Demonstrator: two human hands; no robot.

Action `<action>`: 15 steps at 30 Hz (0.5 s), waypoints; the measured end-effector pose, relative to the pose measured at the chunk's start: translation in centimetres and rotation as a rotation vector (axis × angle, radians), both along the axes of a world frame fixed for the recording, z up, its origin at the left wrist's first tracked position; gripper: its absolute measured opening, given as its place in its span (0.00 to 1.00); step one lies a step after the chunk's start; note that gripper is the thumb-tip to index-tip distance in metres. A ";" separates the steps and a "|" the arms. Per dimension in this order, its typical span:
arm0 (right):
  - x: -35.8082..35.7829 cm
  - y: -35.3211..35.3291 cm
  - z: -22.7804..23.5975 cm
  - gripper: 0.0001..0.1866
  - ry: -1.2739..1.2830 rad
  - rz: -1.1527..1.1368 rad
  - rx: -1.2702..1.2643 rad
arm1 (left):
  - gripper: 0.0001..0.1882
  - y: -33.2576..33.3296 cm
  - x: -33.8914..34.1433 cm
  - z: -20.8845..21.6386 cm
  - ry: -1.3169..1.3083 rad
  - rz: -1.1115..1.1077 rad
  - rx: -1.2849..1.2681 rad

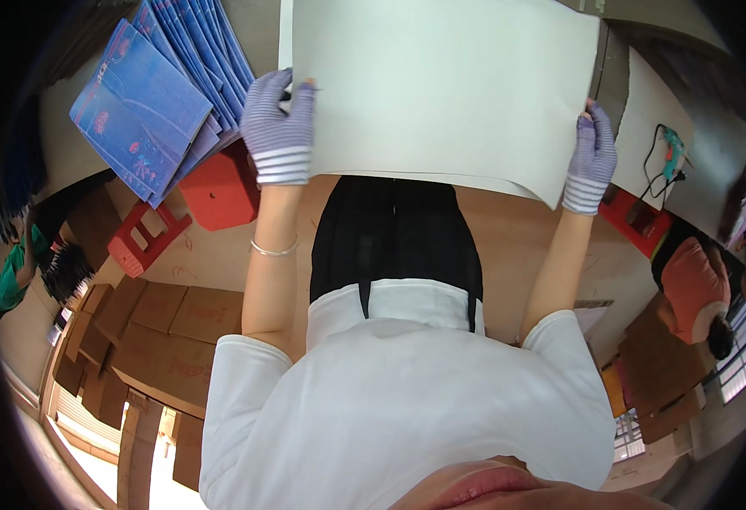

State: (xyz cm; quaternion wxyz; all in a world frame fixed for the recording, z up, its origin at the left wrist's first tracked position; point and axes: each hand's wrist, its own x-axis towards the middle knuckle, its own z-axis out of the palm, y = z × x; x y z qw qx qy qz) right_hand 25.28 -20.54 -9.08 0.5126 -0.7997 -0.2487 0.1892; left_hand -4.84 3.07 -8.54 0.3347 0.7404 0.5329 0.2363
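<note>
A large white sheet [445, 93] of paper or thin card spans the space in front of me, over the work table. At its left edge my left hand [279, 127], in a purple striped glove with bare fingertips, is closed, thumb along the sheet's face. My right hand [592, 157], gloved alike, grips the right edge with its fingers pressed together. The sheet's lower right corner hangs down below the table edge. Another white edge [285, 34] shows behind it at the upper left. Fanned out left of my left hand lie several blue printed folders or bags [143, 115].
Red plastic stools [220, 191] stand beside the table on the left, another [636, 217] on the right. A teal corded tool [672, 153] lies on the right-hand surface. Cardboard boxes [169, 340] are stacked behind me. People [696, 276] are off to both sides.
</note>
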 end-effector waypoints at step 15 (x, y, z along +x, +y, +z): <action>-5.7 7.4 -5.5 0.34 -0.608 0.323 -0.148 | 0.31 -3.0 7.1 -4.3 0.217 -0.683 0.326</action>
